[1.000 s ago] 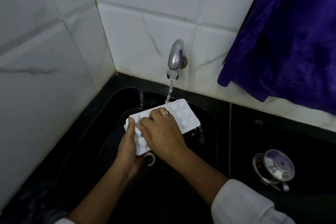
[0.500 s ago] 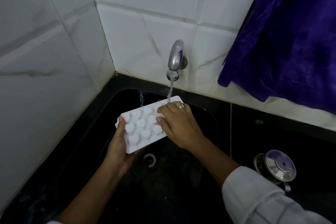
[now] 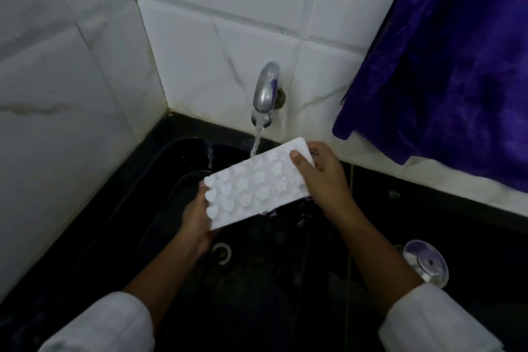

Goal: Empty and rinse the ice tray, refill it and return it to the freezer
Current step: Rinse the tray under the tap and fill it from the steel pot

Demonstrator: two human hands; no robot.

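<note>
A white ice tray (image 3: 257, 184) with heart and star shaped moulds is held over the black sink (image 3: 177, 188), tilted with its far end higher. My left hand (image 3: 197, 223) grips its near left end from below. My right hand (image 3: 323, 177) grips the far right end, thumb on top. A chrome tap (image 3: 267, 91) on the tiled wall runs water onto the tray's upper edge. Water drips off the tray's lower right side.
The sink drain (image 3: 221, 251) lies below the tray. A steel lidded pot (image 3: 425, 261) stands on the black counter at the right. A purple cloth (image 3: 445, 66) hangs over the wall at the upper right. White tiled walls close the left and back.
My right hand slid from the tray's middle to its far right end. The tray rose and swung so its moulds face up under the water stream.
</note>
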